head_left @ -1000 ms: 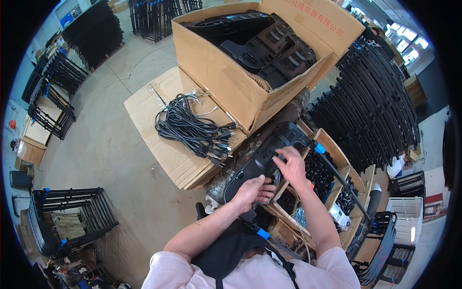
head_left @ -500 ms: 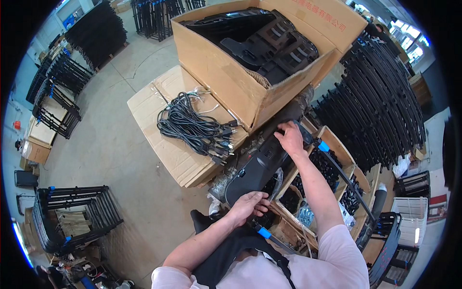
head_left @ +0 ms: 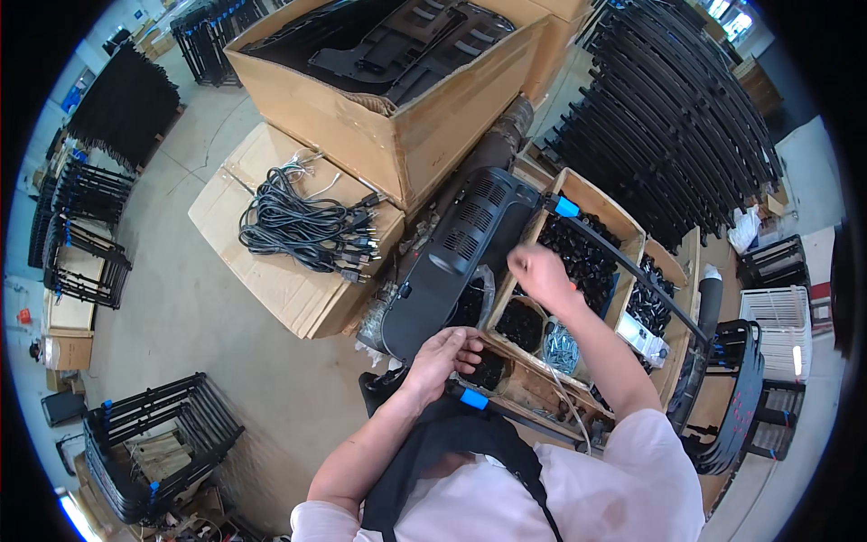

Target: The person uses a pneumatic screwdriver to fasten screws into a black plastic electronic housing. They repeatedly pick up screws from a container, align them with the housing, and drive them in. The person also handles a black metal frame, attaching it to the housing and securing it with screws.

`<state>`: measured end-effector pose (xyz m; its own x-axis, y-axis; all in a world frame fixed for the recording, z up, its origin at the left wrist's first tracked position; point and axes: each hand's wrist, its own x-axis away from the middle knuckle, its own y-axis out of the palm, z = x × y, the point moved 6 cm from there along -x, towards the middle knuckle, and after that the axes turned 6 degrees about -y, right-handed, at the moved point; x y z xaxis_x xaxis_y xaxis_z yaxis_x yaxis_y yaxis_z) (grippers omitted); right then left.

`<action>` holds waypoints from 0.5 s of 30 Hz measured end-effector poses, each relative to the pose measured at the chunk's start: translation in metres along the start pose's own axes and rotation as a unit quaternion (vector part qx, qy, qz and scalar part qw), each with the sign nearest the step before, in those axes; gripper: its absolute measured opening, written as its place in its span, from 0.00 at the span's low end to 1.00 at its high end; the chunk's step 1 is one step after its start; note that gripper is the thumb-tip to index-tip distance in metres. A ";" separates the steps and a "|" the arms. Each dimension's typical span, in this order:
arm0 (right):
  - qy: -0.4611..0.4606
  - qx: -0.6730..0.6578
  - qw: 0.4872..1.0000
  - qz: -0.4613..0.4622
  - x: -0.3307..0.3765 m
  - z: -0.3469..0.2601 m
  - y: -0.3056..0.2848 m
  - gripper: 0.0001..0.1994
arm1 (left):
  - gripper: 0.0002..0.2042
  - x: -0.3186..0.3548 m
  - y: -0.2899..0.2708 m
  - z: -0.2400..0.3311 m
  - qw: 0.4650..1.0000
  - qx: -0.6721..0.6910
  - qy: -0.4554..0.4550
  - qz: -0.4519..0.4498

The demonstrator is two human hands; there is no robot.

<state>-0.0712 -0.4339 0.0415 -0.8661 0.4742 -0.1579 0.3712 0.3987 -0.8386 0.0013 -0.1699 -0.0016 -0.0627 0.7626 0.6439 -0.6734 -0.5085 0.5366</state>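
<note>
A long black plastic cover with vent slots [head_left: 417,303] lies slantwise in front of me, beside the parts bin. My left hand [head_left: 441,363] is at its near end, fingers curled together close to the edge; whatever they hold, if anything, is hidden. My right hand [head_left: 544,278] hovers over the near left part of the wooden parts bin [head_left: 629,237], fingers bent and smeared by motion. Small black parts [head_left: 591,257] fill the far compartment under it. Silver screws [head_left: 561,349] lie in a nearer compartment, next to a round tub of dark pieces [head_left: 521,325].
A large open carton [head_left: 339,113] of black plastic shells stands ahead. Coiled black power cables [head_left: 293,221] rest on a flat carton [head_left: 244,176]. A black metal bar with blue pieces [head_left: 664,357] crosses the bin. Stacked black frames [head_left: 668,117] stand at the right.
My right hand has left the cover's far end and come back over the parts bin. The left hand stays at the near end. My view has turned, so things appear farther left.
</note>
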 end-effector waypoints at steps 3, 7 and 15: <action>0.031 0.113 0.967 -0.228 0.087 0.046 0.059 0.08 | 0.17 -0.002 0.011 -0.005 1.000 0.000 -0.007 0.016; -0.003 0.173 0.938 -0.299 0.143 0.077 0.124 0.12 | 0.18 -0.022 0.028 -0.026 1.000 -0.019 -0.009 -0.013; 0.030 0.159 0.921 -0.354 0.140 0.088 0.159 0.20 | 0.17 -0.071 0.045 -0.054 0.998 -0.036 -0.048 -0.001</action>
<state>-0.1629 -0.3733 -0.1602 -0.8294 0.2306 0.5089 -0.4048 0.3797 -0.8318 -0.0648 -0.2255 -0.0528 0.0073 0.7194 0.6946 -0.7246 -0.4748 0.4994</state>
